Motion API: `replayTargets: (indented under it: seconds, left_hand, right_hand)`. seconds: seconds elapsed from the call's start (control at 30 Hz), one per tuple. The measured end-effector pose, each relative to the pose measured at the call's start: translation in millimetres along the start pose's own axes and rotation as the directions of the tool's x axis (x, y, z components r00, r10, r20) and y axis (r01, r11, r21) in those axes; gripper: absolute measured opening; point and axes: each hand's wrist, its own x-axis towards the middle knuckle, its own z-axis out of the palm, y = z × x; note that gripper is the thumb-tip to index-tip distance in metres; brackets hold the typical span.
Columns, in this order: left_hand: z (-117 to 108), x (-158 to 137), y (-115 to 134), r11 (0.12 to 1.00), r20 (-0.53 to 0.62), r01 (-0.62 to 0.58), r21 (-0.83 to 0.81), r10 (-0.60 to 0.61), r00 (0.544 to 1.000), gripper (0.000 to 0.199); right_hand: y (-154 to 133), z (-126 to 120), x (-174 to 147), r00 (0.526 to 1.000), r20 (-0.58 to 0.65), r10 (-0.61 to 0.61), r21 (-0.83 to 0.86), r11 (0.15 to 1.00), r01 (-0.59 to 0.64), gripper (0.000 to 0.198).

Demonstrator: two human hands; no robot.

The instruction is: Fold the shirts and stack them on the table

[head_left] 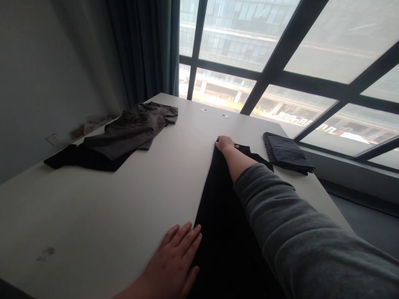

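A black garment (224, 232) lies spread on the table in front of me, reaching from the near edge of the view to the middle. My right hand (224, 143) is stretched out to its far left corner, fingers curled over the cloth there. A small pale label shows beside that wrist. My left hand (174, 257) lies flat with fingers out at the garment's left edge, its fingertips touching the cloth. The right sleeve and forearm cover part of the garment, so its full shape is hidden.
On the white table (102, 216), a dark grey garment (134, 128) lies over a black one (93, 162) at the left. A folded dark cloth with a striped edge (288, 153) sits at the right edge. Windows (233, 37) and a curtain (146, 50) stand behind.
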Motion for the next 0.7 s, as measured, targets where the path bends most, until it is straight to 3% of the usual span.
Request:
replayTargets:
  seconds: [0.2, 0.43, 0.57, 0.7]
  left_hand:
    - [-5.4, 0.9, -0.1, 0.999, 0.001, 0.005, -0.031, -0.005, 1.000, 0.073]
    - [-4.2, 1.4, 1.2, 0.999, -0.001, 0.019, -0.049, -0.019, 1.000, 0.074]
    - [-4.4, 1.1, 1.7, 0.999, 0.001, 0.024, -0.046, -0.024, 1.000, 0.074]
    - [-5.4, 0.7, 0.6, 0.998, -0.005, 0.019, -0.052, -0.020, 1.000, 0.075]
  right_hand:
    - [-4.8, 0.5, 13.0, 0.994, 0.013, 0.112, 0.079, 0.990, -0.113, 0.045]
    - [13.2, -19.5, 37.4, 0.938, 0.170, 0.301, 0.234, 0.913, -0.335, 0.048]
    - [18.2, -26.4, 39.0, 0.932, 0.191, 0.309, 0.278, 0.893, -0.354, 0.049]
    - [18.9, -35.3, 39.1, 0.958, 0.147, 0.245, 0.278, 0.920, -0.277, 0.044]
